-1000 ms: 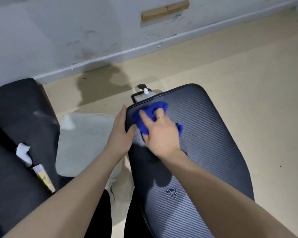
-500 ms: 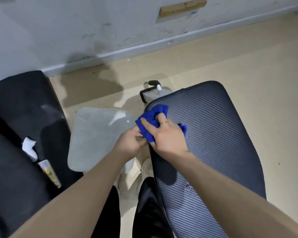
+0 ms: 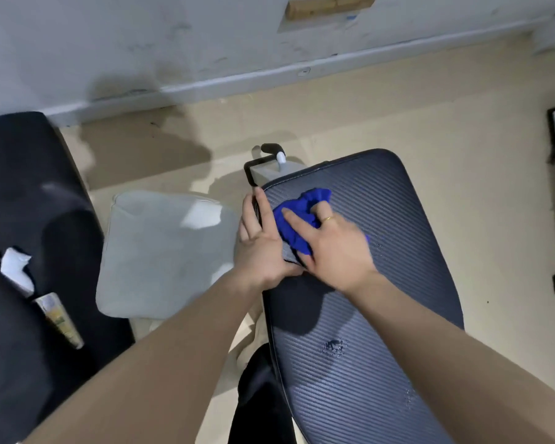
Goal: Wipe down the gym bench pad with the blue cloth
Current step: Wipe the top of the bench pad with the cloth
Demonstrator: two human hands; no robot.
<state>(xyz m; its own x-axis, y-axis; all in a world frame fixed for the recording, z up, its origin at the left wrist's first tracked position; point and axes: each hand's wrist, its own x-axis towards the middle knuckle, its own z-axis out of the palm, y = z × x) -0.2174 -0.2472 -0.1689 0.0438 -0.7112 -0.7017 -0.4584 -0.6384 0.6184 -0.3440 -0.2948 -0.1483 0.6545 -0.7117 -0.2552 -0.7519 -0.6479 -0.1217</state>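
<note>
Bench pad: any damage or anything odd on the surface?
Yes. The bench pad has a scuffed, torn-looking patch in its ribbed cover near the near end, and a smaller pale scuff toward the right edge. Both lie apart from the blue cloth.

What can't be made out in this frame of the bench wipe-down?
- Head view: most of the blue cloth is covered by the right hand.
- Left hand: the fingers beyond the bench pad edge are hidden.
- Tube at left: print too small to read.
- Near end of the pad: cut off by the bottom edge.
</note>
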